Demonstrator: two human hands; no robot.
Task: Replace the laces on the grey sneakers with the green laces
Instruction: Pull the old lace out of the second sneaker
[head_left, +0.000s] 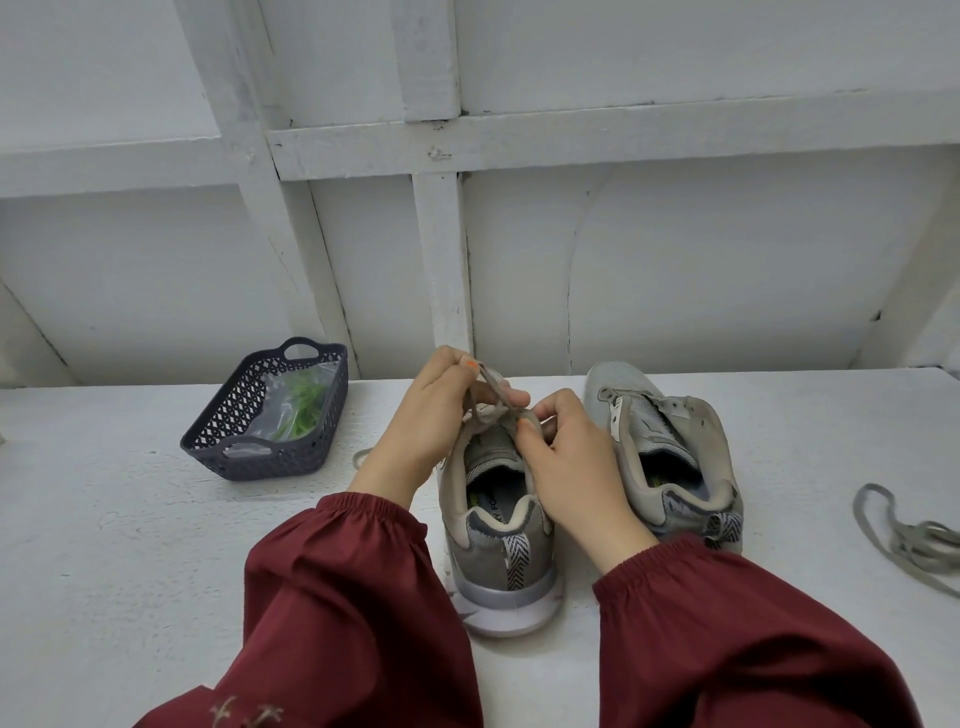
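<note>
The white painted surface (130, 545) stretched out under both my hands. On it stood the two grey mesh sneakers, heels toward me. One grey sneaker (498, 561) sat directly beneath my hands with its old lace in it. The other grey sneaker (670, 452) stood just to the right of my right hand, its tongue bare and no lace showing.

Well off to the left of my left hand lay the dark plastic lattice basket (228, 410), holding a clear bag with the green laces (301, 410) inside, untouched. A loose grey lace (904, 540) lay heaped far out to the right.

My left hand (441, 410) had its fingers curled around a raised strand of the flat grey lace (493, 395) above the tongue. My right hand (566, 457) pinched the same lace lower down, close to the eyelets. One free lace end (363, 457) trailed on the surface below my left wrist.

I judged the main risk to be a snag. If the lace caught in an eyelet and I pulled hard, nothing pinned the sneaker, so it could lift or tip against its neighbour. The slack could also knot as it bunched between my fingers.
</note>
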